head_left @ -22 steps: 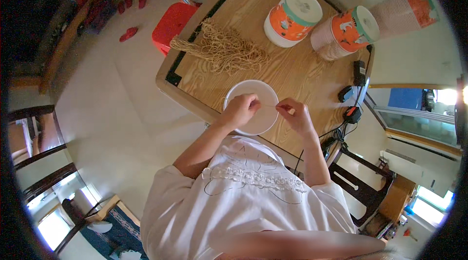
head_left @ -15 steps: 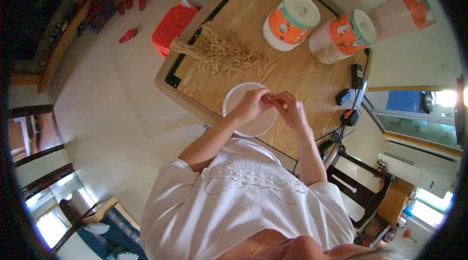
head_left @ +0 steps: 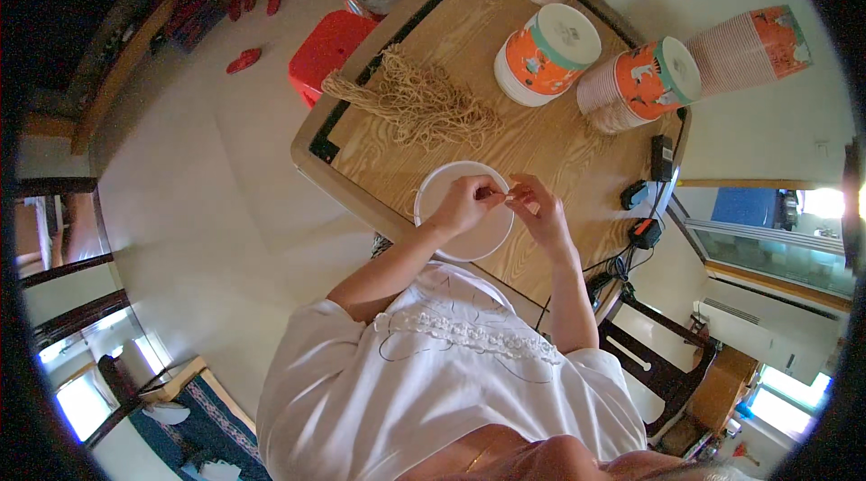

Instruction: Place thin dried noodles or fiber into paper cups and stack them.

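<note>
A round white paper bucket (head_left: 440, 188) stands upright at the table's near edge, its open mouth toward me. My left hand (head_left: 467, 205) reaches over the mouth, thumb and fingers pinched together near the right part of the rim. Beside it, at the rim's right side, my right hand (head_left: 539, 210) has its thumb and index finger bent into a pinch. The fingertips of both hands almost meet. What lies between them is too small to make out. Just beyond the bucket spreads a loose heap of tan twine (head_left: 419, 102).
Stacks of printed paper buckets, one orange and green (head_left: 541, 66), another similar (head_left: 645, 80), stand at the far right. Black power adapters (head_left: 644, 233) with cables lie along the right edge. A red stool (head_left: 329, 53) stands beyond the table's left side; a dark chair (head_left: 649, 355) is at right.
My fingertips have drawn slightly apart, and the right index finger has lifted. The whole view has shifted a little; bucket and twine keep their places on the table.
</note>
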`<state>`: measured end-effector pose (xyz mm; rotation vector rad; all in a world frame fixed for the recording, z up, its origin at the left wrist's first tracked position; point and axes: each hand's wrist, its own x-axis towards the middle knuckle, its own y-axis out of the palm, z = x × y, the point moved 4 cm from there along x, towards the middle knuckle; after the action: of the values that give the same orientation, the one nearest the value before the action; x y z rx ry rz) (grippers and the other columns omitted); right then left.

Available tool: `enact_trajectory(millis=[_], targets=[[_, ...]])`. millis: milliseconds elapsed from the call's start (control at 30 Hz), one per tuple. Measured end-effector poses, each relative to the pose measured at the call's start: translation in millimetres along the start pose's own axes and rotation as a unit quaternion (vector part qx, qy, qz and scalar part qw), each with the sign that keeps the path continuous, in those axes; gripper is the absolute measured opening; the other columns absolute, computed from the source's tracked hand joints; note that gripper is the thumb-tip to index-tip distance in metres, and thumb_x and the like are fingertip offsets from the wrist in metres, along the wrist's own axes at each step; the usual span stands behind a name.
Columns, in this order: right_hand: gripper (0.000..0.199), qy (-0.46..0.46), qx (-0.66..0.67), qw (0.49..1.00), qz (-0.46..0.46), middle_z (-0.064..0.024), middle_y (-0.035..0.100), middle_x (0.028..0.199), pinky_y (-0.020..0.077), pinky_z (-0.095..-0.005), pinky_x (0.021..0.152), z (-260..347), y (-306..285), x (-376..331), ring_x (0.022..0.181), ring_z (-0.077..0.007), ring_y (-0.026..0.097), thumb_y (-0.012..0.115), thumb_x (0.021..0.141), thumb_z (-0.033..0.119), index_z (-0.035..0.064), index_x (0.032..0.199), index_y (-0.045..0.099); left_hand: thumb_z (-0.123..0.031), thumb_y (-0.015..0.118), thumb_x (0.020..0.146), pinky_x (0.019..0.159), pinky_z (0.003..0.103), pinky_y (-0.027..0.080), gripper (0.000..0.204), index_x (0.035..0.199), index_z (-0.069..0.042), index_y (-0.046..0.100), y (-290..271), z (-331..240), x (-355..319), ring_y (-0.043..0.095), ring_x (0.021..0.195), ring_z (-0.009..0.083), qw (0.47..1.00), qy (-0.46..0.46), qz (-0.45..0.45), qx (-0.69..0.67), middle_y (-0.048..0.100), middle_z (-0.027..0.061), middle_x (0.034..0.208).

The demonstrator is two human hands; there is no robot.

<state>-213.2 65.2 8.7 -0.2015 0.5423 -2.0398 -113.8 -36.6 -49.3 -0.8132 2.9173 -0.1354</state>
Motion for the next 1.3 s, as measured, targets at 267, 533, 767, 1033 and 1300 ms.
enact_trajectory(millis=[267,533,767,1033,1300], targets=[[0.011,-0.04,-0.074,0.996,0.002,-0.0094,0.06,0.077,0.047,-0.0299,0.064,-18,-1,-3,0.069,-0.019,0.059,0.058,0.079,0.008,0.0018,0.089,0.059,-0.013,0.065,0.074,0.054,0.025,0.044,0.013,0.078,-0.001,0.061,-1,-10,0,0.053,0.057,0.0084,1.0,-0.026,0.012,-0.012,0.06,0.0059,0.064],[0.015,0.038,-0.08,0.996,0.03,-0.0119,0.058,0.071,0.0444,-0.0329,0.056,-27,7,-3,0.064,-0.0228,0.057,0.049,0.085,0.014,0.0012,0.082,0.056,-0.012,0.063,0.074,0.054,0.027,0.045,0.011,0.077,-0.003,0.062,0,-13,-2,0.056,0.056,0.0137,1.0,-0.009,0.0,0.015,0.061,0.0077,0.064],[0.015,0.04,-0.079,0.995,-0.041,-0.0087,0.057,0.071,0.0438,-0.0297,0.059,-50,3,6,0.064,-0.0193,0.055,0.049,0.085,0.015,0.0021,0.084,0.056,-0.014,0.059,0.071,0.057,0.04,0.047,0.01,0.071,-0.004,0.059,5,12,3,0.059,0.064,0.0314,0.97,0.031,-0.069,0.232,0.06,0.014,0.07],[0.013,0.03,-0.046,0.998,-0.016,-0.0138,0.06,0.083,0.0455,-0.0323,0.067,-72,8,8,0.076,-0.0244,0.059,0.052,0.084,0.012,0.0009,0.088,0.058,-0.016,0.059,0.072,0.057,0.041,0.047,0.011,0.073,-0.005,0.058,8,11,5,0.058,0.067,0.0304,0.963,0.039,-0.076,0.254,0.06,0.0126,0.073],[0.014,0.047,0.013,0.999,0.019,-0.0115,0.061,0.086,0.0457,-0.0301,0.071,-72,10,13,0.08,-0.0207,0.059,0.053,0.084,0.011,0.0024,0.092,0.06,-0.016,0.058,0.073,0.058,0.04,0.047,0.009,0.075,-0.007,0.058,10,10,8,0.058,0.068,0.0299,0.962,0.026,-0.069,0.263,0.06,0.0098,0.077]])
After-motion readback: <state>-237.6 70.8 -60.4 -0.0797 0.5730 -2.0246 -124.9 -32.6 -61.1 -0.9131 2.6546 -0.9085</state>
